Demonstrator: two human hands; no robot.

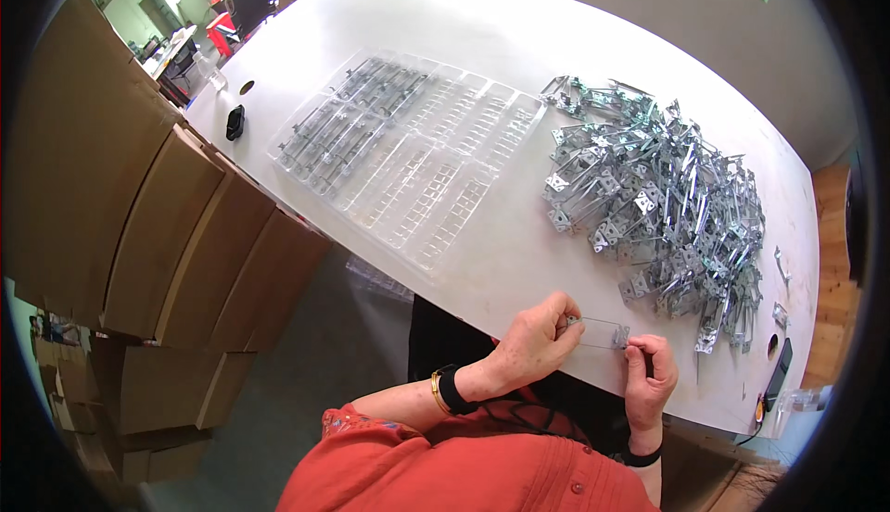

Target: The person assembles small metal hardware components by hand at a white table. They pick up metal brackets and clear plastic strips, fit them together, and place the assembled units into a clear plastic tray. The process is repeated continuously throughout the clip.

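Between my two hands stretches a thin metal bracket (pixel 619 336), two slim rods with a small plate at each end. My left hand (pixel 535 341) pinches its left end, hiding most of that plate. At the other end, my right hand (pixel 651 368) grips the edge of the right plate between thumb and fingers. Just beyond my hands, a large heap of similar metal brackets (pixel 672 206) covers the right of the table. To the left lies a clear plastic tray (pixel 445 155) with moulded slots; its left compartments hold rows of brackets (pixel 357 118), the right ones show bare slots.
All this rests on a white table (pixel 445 21) with a curved far edge. A small black object (pixel 235 123) sits at its left side. Stacked cardboard boxes (pixel 148 225) stand left of the table. A dark phone-like device (pixel 779 373) with a cable lies at the right edge.
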